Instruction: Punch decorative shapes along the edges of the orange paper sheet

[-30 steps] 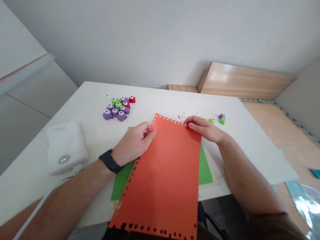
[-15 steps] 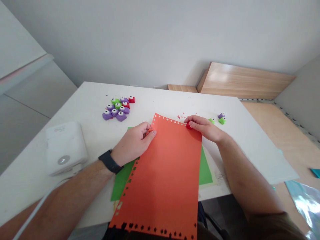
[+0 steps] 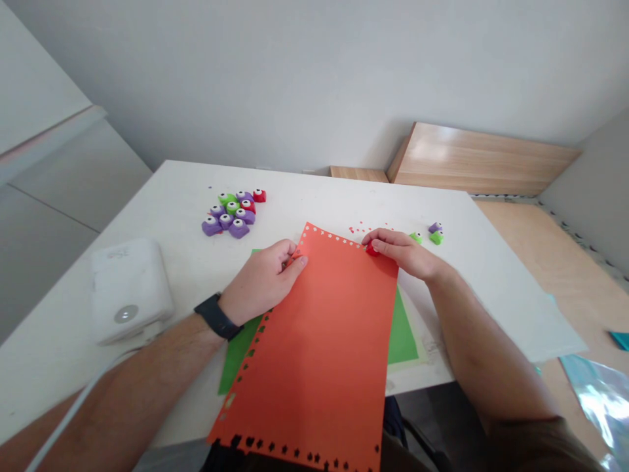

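An orange-red paper sheet (image 3: 309, 354) with small star-shaped holes punched along its edges lies on the white table (image 3: 162, 177). My left hand (image 3: 263, 280) pinches the sheet's upper left edge near the corner, with a black smartwatch (image 3: 215, 316) on that wrist. My right hand (image 3: 405, 254) holds a small red craft punch (image 3: 372, 249) on the sheet's top edge. A green paper sheet (image 3: 403, 334) lies partly hidden beneath the orange one.
Several purple, green and red craft punches (image 3: 228, 215) sit in a cluster at the back left, and a smaller group (image 3: 432, 233) at the back right. Red paper bits (image 3: 361, 229) are scattered nearby. A white box-shaped device (image 3: 130, 292) stands at the left.
The sheet's lower end has swung to the left, with its top edge staying under my hands. The red punch has shifted slightly along with my right hand.
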`<state>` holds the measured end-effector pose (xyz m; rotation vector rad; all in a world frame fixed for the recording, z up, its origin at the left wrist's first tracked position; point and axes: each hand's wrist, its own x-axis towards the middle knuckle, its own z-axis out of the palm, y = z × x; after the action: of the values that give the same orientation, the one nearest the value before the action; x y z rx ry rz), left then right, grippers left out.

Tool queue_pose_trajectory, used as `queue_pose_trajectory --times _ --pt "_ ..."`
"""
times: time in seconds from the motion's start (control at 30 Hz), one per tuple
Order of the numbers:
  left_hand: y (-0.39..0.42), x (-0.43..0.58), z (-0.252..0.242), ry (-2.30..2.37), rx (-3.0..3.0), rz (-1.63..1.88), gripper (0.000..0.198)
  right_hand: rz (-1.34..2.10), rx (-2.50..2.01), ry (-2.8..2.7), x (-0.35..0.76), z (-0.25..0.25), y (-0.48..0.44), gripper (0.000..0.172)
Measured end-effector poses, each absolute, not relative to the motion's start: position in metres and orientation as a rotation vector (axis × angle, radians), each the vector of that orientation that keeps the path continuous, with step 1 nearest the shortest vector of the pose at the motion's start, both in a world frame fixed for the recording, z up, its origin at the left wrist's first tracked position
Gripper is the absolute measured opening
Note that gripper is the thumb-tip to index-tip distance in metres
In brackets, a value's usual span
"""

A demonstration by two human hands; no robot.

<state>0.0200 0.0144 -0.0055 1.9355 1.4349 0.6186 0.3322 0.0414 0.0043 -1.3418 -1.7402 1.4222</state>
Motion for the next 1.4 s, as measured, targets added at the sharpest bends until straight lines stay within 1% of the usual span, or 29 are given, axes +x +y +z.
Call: queue_pose_trajectory --times 0.53,0.7,0.87,1.4 --pt "0.0142 0.0194 -0.0065 1.424 1.94 0.626 0.029 1.365 -1.381 -1.765 0.3319 0.0039 0.0423 0.037" --pt "0.014 0.0186 -0.0083 1.433 1.942 0.625 0.03 1.381 -1.372 -1.756 0.33 0.0049 0.0408 0.034" --pt "0.0143 0.0199 -0.0066 1.427 1.939 0.626 0.029 1.342 -1.381 -1.862 0.3284 0.0048 0.0408 0.032" --pt "0.0139 0.0206 -0.0052 1.421 1.932 0.619 0.029 1.302 -1.409 -1.857 0.3299 0.0043 0.0412 0.032"
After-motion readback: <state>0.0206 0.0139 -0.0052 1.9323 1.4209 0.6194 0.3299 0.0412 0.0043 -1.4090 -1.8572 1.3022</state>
